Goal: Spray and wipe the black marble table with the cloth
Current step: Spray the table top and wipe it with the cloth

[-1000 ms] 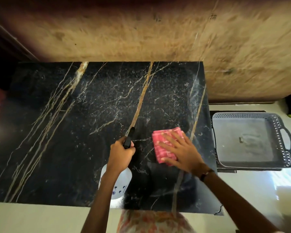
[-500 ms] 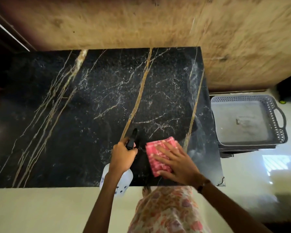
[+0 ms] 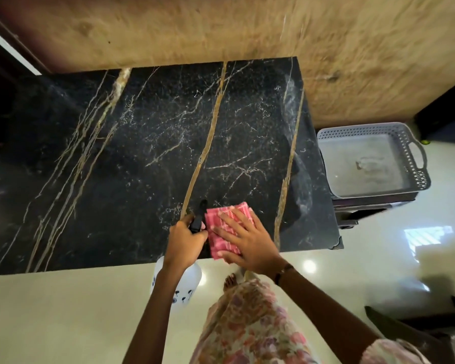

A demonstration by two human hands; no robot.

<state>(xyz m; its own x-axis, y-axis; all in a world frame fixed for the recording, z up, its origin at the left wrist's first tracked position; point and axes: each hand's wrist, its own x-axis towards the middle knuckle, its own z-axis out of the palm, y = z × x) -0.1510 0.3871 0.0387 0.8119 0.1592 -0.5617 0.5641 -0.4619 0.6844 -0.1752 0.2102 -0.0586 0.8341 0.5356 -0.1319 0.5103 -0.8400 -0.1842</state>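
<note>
Wiping step, near edge of the black marble table (image 3: pixel 147 158). The pink cloth (image 3: pixel 227 227) is pressed flat under the spread right hand (image 3: pixel 247 243); the spray bottle (image 3: pixel 177 287) is clenched in the left hand (image 3: pixel 185 243), just beside it. A stroke away from the hand is judged next.

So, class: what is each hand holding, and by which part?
Left hand grips the spray bottle by its black trigger head. Right hand grips nothing; it presses flat on the pink cloth.
</note>
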